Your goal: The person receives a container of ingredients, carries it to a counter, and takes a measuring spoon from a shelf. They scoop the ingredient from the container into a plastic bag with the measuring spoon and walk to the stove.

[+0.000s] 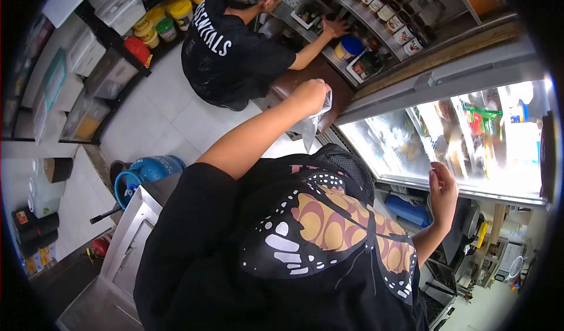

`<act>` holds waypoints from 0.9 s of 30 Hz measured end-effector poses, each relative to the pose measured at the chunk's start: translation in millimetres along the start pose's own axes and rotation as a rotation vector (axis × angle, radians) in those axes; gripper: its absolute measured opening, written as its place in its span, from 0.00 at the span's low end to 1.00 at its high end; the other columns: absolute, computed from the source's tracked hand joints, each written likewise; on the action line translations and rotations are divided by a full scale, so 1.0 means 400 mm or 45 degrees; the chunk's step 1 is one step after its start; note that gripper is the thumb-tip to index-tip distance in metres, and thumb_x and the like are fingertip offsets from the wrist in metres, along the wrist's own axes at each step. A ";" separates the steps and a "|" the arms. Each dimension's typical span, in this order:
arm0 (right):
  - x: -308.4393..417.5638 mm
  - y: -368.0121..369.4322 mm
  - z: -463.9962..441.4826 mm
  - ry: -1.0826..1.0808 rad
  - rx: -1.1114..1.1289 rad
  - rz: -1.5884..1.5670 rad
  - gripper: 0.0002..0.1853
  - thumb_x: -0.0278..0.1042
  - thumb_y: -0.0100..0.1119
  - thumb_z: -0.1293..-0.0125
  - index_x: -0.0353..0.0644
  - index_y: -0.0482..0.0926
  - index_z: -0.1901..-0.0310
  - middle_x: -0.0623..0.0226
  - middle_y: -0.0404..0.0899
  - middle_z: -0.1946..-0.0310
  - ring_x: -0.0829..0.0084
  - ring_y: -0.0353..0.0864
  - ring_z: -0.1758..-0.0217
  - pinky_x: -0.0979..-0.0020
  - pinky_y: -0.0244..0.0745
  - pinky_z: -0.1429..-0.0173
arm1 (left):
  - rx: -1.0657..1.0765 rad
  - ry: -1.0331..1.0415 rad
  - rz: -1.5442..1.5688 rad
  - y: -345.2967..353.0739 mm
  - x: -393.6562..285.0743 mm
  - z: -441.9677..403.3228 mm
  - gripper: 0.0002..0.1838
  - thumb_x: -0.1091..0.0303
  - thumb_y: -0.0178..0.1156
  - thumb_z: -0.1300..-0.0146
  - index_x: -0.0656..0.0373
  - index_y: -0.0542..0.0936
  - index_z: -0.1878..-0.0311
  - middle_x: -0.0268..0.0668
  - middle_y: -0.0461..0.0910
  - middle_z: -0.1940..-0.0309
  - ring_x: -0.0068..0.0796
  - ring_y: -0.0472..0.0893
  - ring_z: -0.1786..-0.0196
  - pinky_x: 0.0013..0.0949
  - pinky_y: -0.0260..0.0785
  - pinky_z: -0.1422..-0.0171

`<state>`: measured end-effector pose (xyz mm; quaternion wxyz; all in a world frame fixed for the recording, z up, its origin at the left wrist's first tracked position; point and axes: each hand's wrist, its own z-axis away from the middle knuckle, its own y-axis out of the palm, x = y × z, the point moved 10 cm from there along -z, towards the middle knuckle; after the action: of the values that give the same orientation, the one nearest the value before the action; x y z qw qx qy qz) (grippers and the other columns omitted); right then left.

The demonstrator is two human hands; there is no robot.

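My left hand (312, 96) is closed around the top of a clear plastic bag (310, 132), which hangs down from my fist. My arm stretches forward over the floor. On the other side, my right hand (443, 191) is raised at the near edge of a lit refrigerator (385, 140). Its fingers are a little bent and apart, and nothing shows in them. Whether they touch the refrigerator's edge I cannot tell. Inside the refrigerator are several bagged items and a green and red packet (484, 121), partly washed out by glare.
A person in a black shirt (220, 55) crouches ahead, one hand (335, 28) reaching into a shelf of jars (395, 22). A brown stool-like surface (308, 79) stands beside them. At left are a blue gas cylinder (155, 169), a metal counter (132, 228) and shelves of plastic tubs (120, 11).
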<state>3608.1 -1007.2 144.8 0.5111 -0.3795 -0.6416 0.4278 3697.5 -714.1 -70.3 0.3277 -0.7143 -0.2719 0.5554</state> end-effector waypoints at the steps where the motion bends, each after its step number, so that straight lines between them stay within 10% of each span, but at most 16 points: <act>1: -0.003 0.001 -0.001 -0.001 0.003 -0.010 0.10 0.27 0.54 0.38 0.37 0.77 0.55 0.59 0.80 0.68 0.72 0.79 0.66 0.73 0.73 0.58 | 0.008 -0.001 -0.005 0.013 0.006 0.002 0.19 0.79 0.52 0.50 0.61 0.79 0.53 0.46 0.77 0.53 0.46 0.77 0.50 0.40 0.69 0.45; 27: -0.044 -0.004 0.052 0.026 -0.076 -0.062 0.10 0.24 0.55 0.39 0.37 0.77 0.55 0.61 0.80 0.69 0.77 0.78 0.68 0.75 0.72 0.60 | 0.100 -0.018 0.064 0.055 -0.020 0.010 0.19 0.81 0.53 0.50 0.63 0.79 0.52 0.47 0.77 0.53 0.46 0.76 0.48 0.38 0.68 0.43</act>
<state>3591.1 -1027.2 138.0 0.5163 -0.3830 -0.6580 0.3921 3692.1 -733.6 -83.2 0.3395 -0.7035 -0.2343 0.5788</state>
